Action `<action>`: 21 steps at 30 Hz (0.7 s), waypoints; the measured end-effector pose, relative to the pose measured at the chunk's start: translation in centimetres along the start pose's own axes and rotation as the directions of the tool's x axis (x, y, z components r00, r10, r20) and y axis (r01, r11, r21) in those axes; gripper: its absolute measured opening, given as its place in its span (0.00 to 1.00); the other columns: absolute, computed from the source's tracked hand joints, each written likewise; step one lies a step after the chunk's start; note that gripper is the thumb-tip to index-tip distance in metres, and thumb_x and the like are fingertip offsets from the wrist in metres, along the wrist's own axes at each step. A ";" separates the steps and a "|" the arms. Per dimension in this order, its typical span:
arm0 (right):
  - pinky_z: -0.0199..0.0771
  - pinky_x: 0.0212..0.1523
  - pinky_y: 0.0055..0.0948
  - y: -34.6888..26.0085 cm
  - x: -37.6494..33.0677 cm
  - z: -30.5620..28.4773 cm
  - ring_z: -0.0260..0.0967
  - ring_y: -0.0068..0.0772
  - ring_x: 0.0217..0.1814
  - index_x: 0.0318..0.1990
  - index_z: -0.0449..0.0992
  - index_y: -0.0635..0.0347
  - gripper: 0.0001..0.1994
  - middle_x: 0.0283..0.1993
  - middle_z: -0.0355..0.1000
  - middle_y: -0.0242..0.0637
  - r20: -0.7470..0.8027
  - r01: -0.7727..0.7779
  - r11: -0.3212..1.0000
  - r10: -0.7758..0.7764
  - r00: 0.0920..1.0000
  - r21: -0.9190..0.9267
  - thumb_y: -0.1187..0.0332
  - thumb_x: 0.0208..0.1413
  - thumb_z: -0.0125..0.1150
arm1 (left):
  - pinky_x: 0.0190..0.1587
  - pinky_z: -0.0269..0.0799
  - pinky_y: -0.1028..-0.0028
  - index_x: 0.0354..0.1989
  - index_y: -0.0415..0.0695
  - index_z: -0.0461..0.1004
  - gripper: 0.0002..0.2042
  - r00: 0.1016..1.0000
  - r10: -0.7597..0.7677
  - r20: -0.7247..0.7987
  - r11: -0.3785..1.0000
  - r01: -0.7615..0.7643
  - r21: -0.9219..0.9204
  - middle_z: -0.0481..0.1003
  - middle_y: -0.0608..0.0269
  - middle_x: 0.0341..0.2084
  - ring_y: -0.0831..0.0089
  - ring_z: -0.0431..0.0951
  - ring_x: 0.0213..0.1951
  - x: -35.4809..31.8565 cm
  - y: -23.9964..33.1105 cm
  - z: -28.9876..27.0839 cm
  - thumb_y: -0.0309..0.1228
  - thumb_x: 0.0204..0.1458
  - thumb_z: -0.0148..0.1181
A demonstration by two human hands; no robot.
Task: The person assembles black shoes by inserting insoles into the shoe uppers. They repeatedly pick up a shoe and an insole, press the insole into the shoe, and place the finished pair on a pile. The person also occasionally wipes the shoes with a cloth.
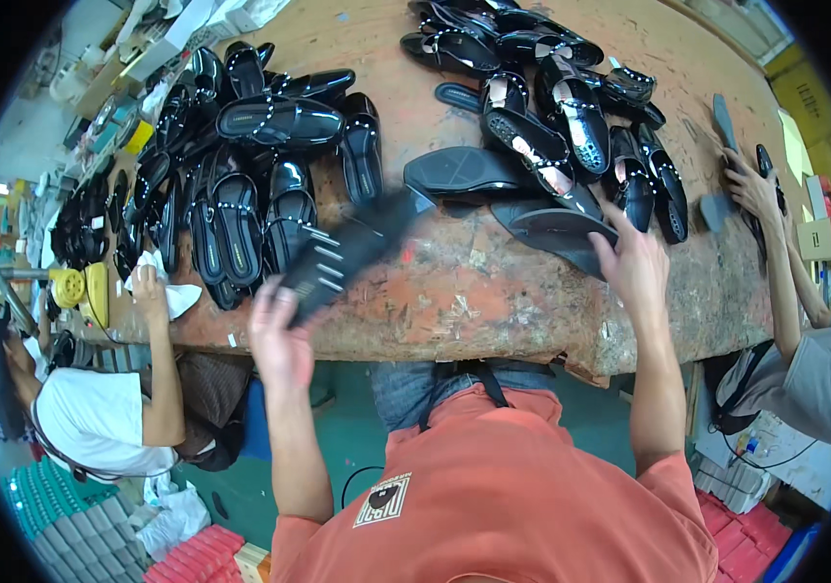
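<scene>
In my left hand (282,335) is a flat black shoe (355,255), blurred by motion. Light streaks cross its strap area, and its far end passes over the table near another shoe's sole. My right hand (639,262) has its thumb and index finger around the near end of a black shoe sole (556,231) at the front of the right pile. Just beyond lies an upturned black shoe (459,173) with its patterned sole showing. Glossy black shoes (576,112) are heaped past my right hand, some with pinkish reflections.
Another pile of black studded slip-ons (279,121) covers the left of the worn table (454,311). At left, a person in white (95,418) holds a white cloth (177,291). Another person in grey (799,384) handles dark pieces at right. Stacked crates (66,505) stand below left.
</scene>
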State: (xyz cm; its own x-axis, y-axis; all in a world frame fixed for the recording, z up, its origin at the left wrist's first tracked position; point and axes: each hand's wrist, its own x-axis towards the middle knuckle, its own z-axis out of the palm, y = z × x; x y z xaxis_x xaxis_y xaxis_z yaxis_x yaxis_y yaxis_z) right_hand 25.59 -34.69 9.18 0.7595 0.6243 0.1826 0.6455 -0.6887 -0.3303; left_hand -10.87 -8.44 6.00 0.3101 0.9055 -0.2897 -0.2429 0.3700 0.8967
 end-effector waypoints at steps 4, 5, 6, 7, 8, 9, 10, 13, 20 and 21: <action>0.75 0.33 0.37 3.5 1.7 1.1 0.75 0.36 0.26 0.55 0.84 0.58 0.14 0.29 0.79 0.40 -0.156 0.184 0.924 -0.138 0.978 0.335 0.72 0.63 0.65 | 0.45 0.85 0.70 0.61 0.34 0.70 0.14 0.823 0.538 -0.182 0.818 -0.459 0.346 0.78 0.52 0.50 0.64 0.84 0.45 7.1 4.4 -1.1 0.29 0.73 0.56; 0.75 0.33 0.34 2.4 1.2 0.0 0.76 0.33 0.28 0.55 0.84 0.58 0.14 0.30 0.80 0.40 -0.181 0.187 0.828 -0.106 0.978 0.528 0.73 0.64 0.65 | 0.55 0.80 0.64 0.63 0.32 0.70 0.19 0.781 0.614 -0.112 0.657 -0.428 0.620 0.78 0.52 0.52 0.59 0.82 0.50 9.4 4.9 -3.3 0.32 0.71 0.60; 0.74 0.39 0.25 2.0 0.6 -1.2 0.76 0.24 0.33 0.54 0.84 0.61 0.13 0.36 0.81 0.36 -0.108 0.177 0.779 -0.140 0.984 0.601 0.76 0.64 0.63 | 0.60 0.74 0.60 0.63 0.32 0.71 0.22 0.576 0.817 0.008 0.241 -0.356 0.903 0.79 0.50 0.54 0.55 0.80 0.54 9.6 5.3 -1.3 0.33 0.67 0.64; 0.74 0.41 0.24 2.8 -0.4 -1.0 0.75 0.22 0.36 0.54 0.83 0.62 0.13 0.39 0.81 0.35 0.027 0.030 0.586 -0.088 0.996 0.809 0.78 0.64 0.63 | 0.66 0.69 0.56 0.64 0.32 0.71 0.25 0.379 0.895 0.236 -0.200 -0.131 0.971 0.79 0.49 0.55 0.52 0.78 0.58 8.9 5.6 1.9 0.34 0.63 0.68; 0.74 0.43 0.24 4.2 -1.5 -0.2 0.75 0.21 0.39 0.54 0.83 0.63 0.13 0.41 0.81 0.33 0.168 -0.133 0.340 -0.076 0.983 0.931 0.80 0.63 0.62 | 0.67 0.68 0.55 0.62 0.33 0.73 0.26 0.338 0.875 0.346 -0.241 -0.316 0.918 0.78 0.46 0.57 0.49 0.76 0.60 8.1 5.1 5.5 0.33 0.59 0.72; 0.74 0.45 0.23 5.0 -2.1 0.3 0.75 0.20 0.41 0.53 0.82 0.63 0.13 0.44 0.80 0.32 0.297 -0.293 0.058 -0.115 0.948 0.955 0.82 0.63 0.62 | 0.69 0.66 0.55 0.61 0.33 0.75 0.27 0.272 0.854 0.444 -0.281 -0.478 0.832 0.77 0.44 0.58 0.47 0.75 0.62 7.2 4.5 9.5 0.31 0.55 0.75; 0.74 0.48 0.24 3.2 -2.7 0.5 0.73 0.19 0.47 0.53 0.79 0.63 0.13 0.50 0.78 0.30 0.267 -0.240 0.175 -0.151 0.952 0.955 0.82 0.62 0.64 | 0.68 0.67 0.58 0.62 0.35 0.75 0.30 0.361 0.725 0.587 -0.250 -0.657 0.712 0.77 0.45 0.59 0.49 0.75 0.62 6.1 3.2 13.4 0.28 0.49 0.76; 0.77 0.56 0.33 2.1 -2.8 1.6 0.78 0.34 0.54 0.54 0.77 0.61 0.13 0.52 0.78 0.38 0.667 -0.289 0.736 -0.285 0.689 0.613 0.79 0.63 0.63 | 0.76 0.52 0.37 0.76 0.50 0.64 0.45 0.403 0.280 0.871 -0.302 -0.825 0.478 0.64 0.45 0.73 0.42 0.59 0.76 6.9 -3.6 19.7 0.50 0.50 0.77; 0.79 0.44 0.57 0.5 -5.4 3.0 0.79 0.62 0.45 0.55 0.69 0.52 0.24 0.50 0.75 0.49 0.378 0.097 0.967 -0.183 0.907 0.236 0.61 0.54 0.74 | 0.65 0.74 0.53 0.73 0.46 0.68 0.35 0.715 -0.225 0.662 -0.059 -0.688 0.723 0.79 0.46 0.60 0.49 0.79 0.62 6.4 -2.2 21.4 0.53 0.63 0.65; 0.79 0.43 0.57 0.6 -5.3 3.6 0.80 0.62 0.45 0.55 0.69 0.53 0.26 0.49 0.75 0.49 0.347 0.091 0.968 -0.170 0.922 0.232 0.60 0.53 0.75 | 0.61 0.76 0.56 0.71 0.45 0.69 0.33 0.760 -0.227 0.609 0.174 -0.584 0.793 0.82 0.48 0.53 0.50 0.82 0.57 5.5 -1.6 19.7 0.53 0.64 0.64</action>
State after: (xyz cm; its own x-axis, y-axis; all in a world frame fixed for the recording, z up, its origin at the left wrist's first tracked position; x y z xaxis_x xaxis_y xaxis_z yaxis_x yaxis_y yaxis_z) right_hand 21.66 -37.02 4.67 0.5626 0.8210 -0.0971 0.6757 -0.5243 -0.5181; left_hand 9.28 -8.18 9.54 0.8507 0.4776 -0.2194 0.5055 -0.6291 0.5905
